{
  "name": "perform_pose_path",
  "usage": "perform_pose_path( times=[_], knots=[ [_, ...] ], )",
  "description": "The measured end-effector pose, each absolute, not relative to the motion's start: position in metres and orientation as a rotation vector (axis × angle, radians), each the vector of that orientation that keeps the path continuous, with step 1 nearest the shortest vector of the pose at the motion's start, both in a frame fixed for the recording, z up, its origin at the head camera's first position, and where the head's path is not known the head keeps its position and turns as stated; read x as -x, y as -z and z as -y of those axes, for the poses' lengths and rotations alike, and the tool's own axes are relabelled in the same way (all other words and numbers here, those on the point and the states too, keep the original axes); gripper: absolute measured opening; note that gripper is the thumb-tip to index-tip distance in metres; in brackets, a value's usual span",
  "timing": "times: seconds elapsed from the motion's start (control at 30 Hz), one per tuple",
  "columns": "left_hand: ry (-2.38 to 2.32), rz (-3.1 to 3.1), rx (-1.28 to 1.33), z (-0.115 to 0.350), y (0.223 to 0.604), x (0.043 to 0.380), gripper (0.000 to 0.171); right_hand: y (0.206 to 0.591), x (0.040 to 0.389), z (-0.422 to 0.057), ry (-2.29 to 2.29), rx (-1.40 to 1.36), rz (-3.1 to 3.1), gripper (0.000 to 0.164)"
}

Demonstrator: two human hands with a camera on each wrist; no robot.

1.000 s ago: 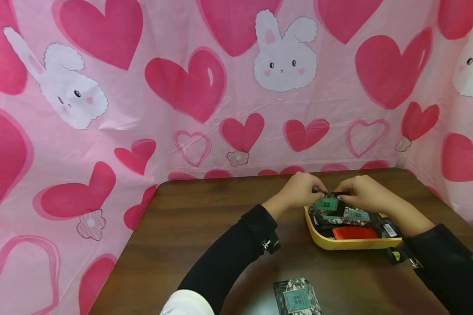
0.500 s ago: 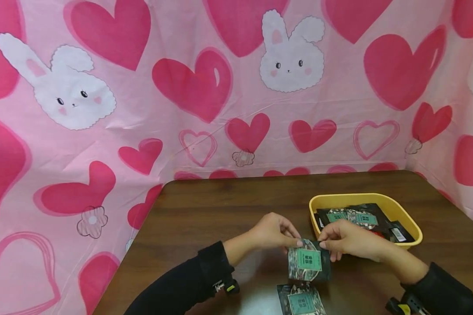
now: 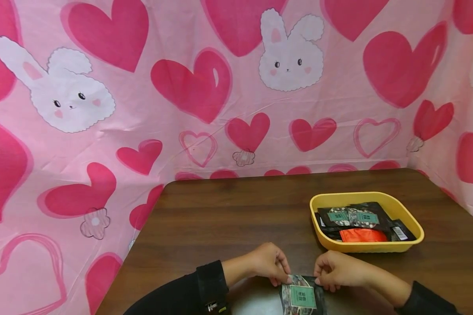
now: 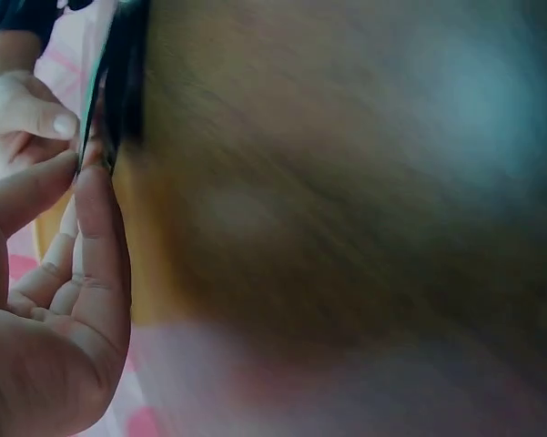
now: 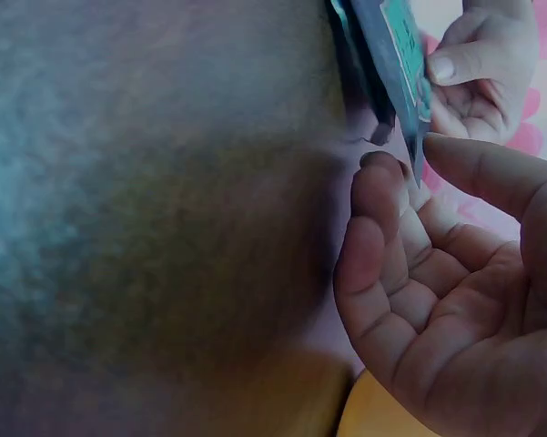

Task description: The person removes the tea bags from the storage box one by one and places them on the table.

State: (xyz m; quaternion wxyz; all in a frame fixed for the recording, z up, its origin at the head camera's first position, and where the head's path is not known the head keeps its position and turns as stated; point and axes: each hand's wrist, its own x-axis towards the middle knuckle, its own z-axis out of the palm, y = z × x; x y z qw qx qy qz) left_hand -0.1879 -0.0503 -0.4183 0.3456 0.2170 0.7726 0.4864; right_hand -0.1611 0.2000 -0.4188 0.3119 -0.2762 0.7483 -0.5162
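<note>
A flat black sachet (image 3: 302,296) with a green label is held by its top corners at the near edge of the head view. My left hand (image 3: 269,263) pinches the left corner between thumb and fingers. The right corner is pinched by my right hand (image 3: 340,270). From the right wrist view, the sachet (image 5: 399,64) appears nearly edge-on, with a second dark edge close behind it. The left wrist view also catches the sachet (image 4: 116,82) from the side, in the fingertips of my left hand (image 4: 59,300). The sachet's lower end is cut off in the head view.
A yellow basket (image 3: 368,248) stands on the wooden table (image 3: 236,218) beyond my right hand. Inside lie several black sachets (image 3: 362,217) with green labels and an orange packet (image 3: 363,235). A pink cloth (image 3: 240,96) with hearts and rabbits hangs behind the table.
Both hands have brought the sachet from the basket toward the table's near side and lowered it over the spot where another sachet lay. That one is now mostly hidden; the basket is in full view.
</note>
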Motion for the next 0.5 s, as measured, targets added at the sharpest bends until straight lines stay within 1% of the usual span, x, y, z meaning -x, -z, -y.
perform_pose_path(
  times=[0.3,0.5],
  knots=[
    [-1.191,-2.047,-0.601,0.054,0.425,0.190,0.008,0.425,0.159,-0.197,1.301,0.740,-2.051,0.011],
    [-1.058,-2.131,-0.715,0.051,0.419,0.200,0.008,0.414,0.162,-0.199,1.210,0.743,-2.150,0.010]
  ],
)
